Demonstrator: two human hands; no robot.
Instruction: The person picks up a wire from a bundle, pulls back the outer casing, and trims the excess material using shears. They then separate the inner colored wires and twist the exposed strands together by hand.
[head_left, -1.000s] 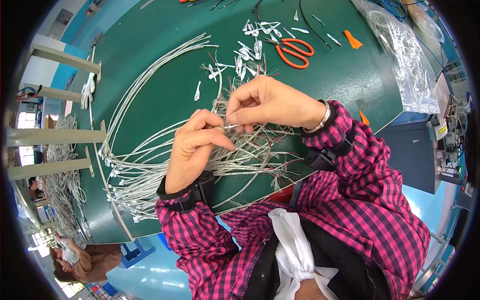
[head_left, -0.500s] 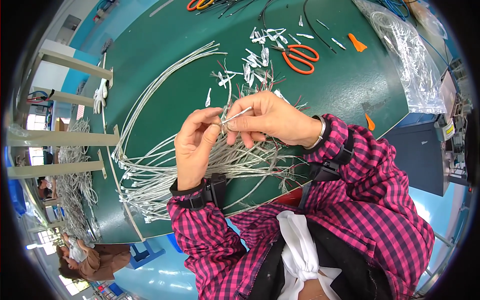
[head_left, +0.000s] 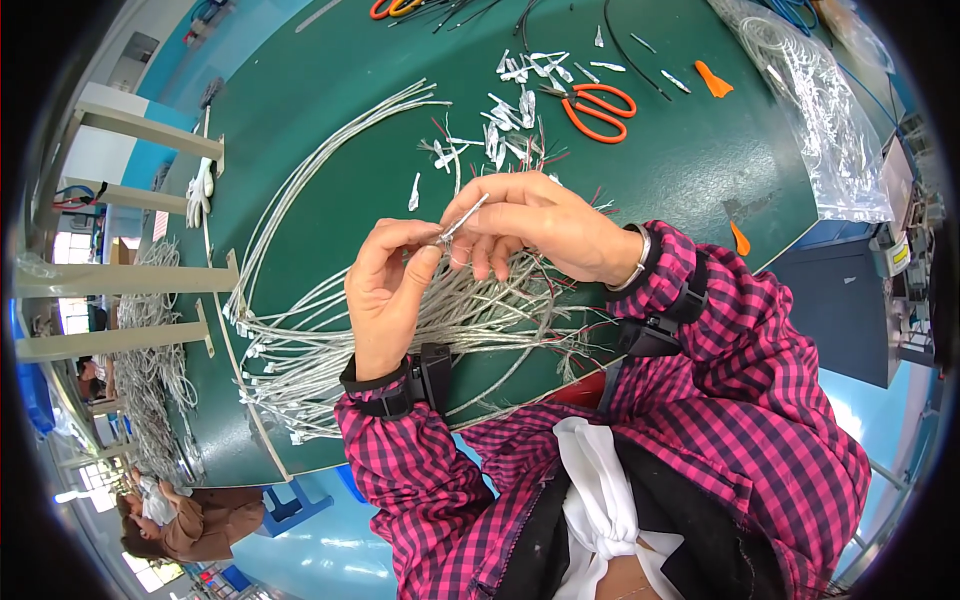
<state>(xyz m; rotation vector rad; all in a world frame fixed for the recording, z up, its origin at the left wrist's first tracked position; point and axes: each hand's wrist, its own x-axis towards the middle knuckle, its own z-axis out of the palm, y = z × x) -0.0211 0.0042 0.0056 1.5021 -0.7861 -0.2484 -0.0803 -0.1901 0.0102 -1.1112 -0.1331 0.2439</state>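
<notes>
My left hand [head_left: 385,295] is closed in a pinch, thumb against forefinger, on a thin grey braided cable close to its end. The cable's pale tip [head_left: 467,215] sticks up at a slant between my hands. Curled around that tip is my right hand [head_left: 550,225], its fingers touching the cable; its thumb is mostly hidden. Fine loose strands show at the pinch. Under both hands lies a heap of grey braided cables [head_left: 465,325], their frayed ends with red wires toward the right.
Orange-handled snips [head_left: 600,112] lie on the green table [head_left: 690,160] beyond my hands, beside white scraps [head_left: 508,112]. Orange pieces [head_left: 713,80] lie to the right, near a clear bag of cable [head_left: 800,110]. Beige posts [head_left: 125,277] line the left edge; a person [head_left: 190,520] sits beyond.
My right fingers have shifted around the cable's tip, which now stands more steeply. My left hand keeps its pinch, almost unmoved.
</notes>
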